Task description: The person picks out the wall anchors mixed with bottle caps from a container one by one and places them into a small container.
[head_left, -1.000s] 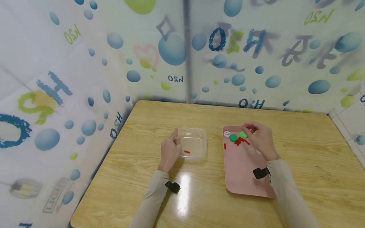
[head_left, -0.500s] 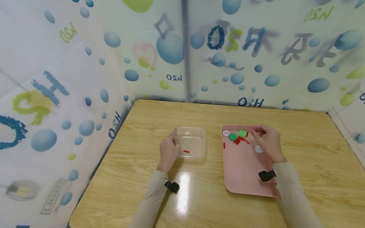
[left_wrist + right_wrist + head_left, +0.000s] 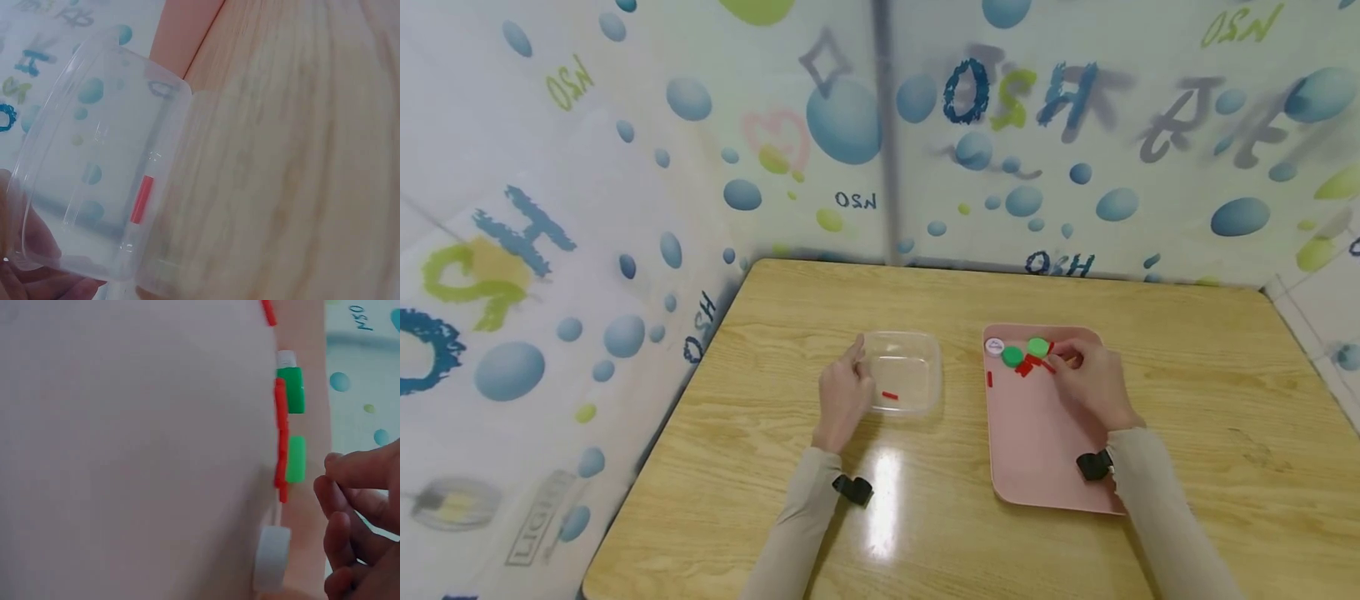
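My left hand [image 3: 844, 400] grips the left side of a clear plastic container [image 3: 925, 340]; one short red stick [image 3: 890, 396] lies inside it. In the left wrist view, fingers and thumb [image 3: 40, 247] hold the container's corner. To the right, my right hand [image 3: 1093, 379] hovers over a pink tray [image 3: 1030, 450], fingertips close to several red sticks [image 3: 1025, 370]. Nothing shows between those fingertips in the right wrist view. Beside the sticks lie a light green bottle cap [image 3: 1038, 347], a darker green cap [image 3: 1012, 357] and a white cap [image 3: 995, 347].
Another white cap [image 3: 272, 559] shows nearer the camera in the right wrist view; in the head view my right hand hides it. A lone red stick [image 3: 989, 379] lies by the tray's left edge. Wooden table [image 3: 760, 350] surrounds both; patterned walls [image 3: 925, 167] stand behind and left.
My right hand moved right off the light green cap, exposing a red stick beside it and a white cap, then came back left towards the sticks. The left hand keeps its place on the container.
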